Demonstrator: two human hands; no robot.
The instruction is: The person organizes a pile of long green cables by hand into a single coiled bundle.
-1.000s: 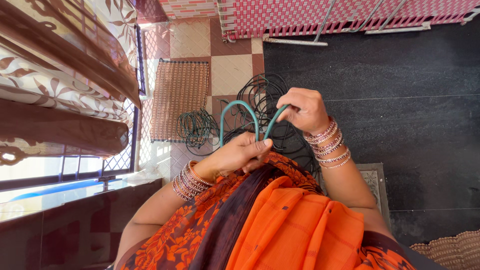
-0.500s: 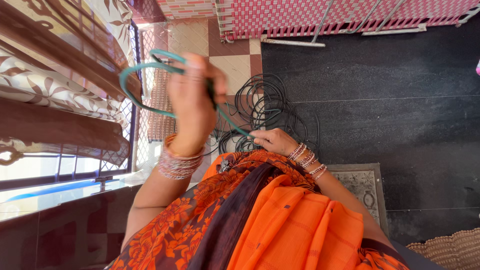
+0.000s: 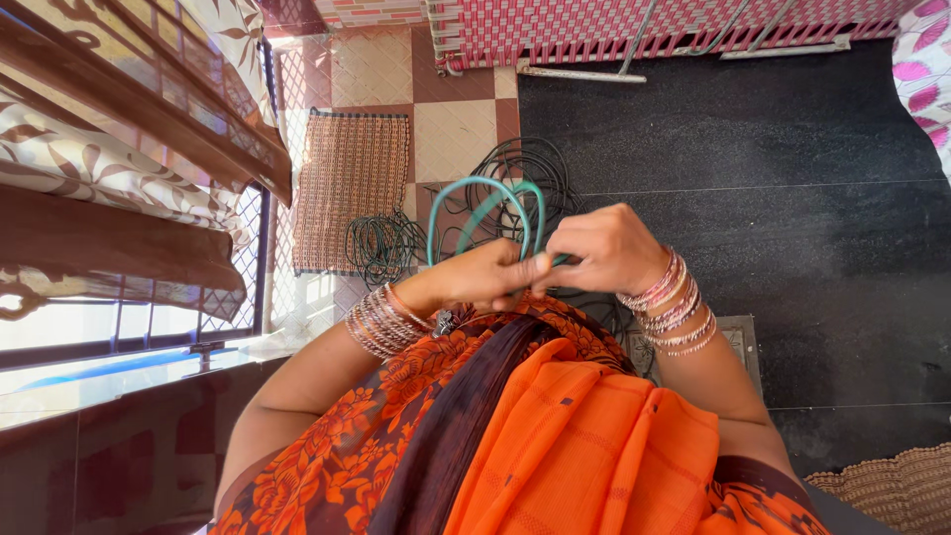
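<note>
A teal cord (image 3: 482, 203) loop is pinched by left hand (image 3: 483, 278) and right hand (image 3: 600, 249), above two wire coils: black (image 3: 525, 168), green (image 3: 384, 243). One mat (image 3: 353, 188) is seen beside.

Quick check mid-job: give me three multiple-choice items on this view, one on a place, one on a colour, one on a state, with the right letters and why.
1. Where does the woven mat lie?
A. on the tiled floor by the window
B. on the person's lap
C. on the pink woven cot

2. What colour is the cord loop in the hands?
A. red
B. teal green
C. white

3. How do the left hand and right hand stand?
A. both closed on the loop
B. both open and free
C. only the left holds it

Answers: 1 A, it lies flat on the tiles; 2 B, teal against black coils; 3 A, both pinch its ends.
</note>
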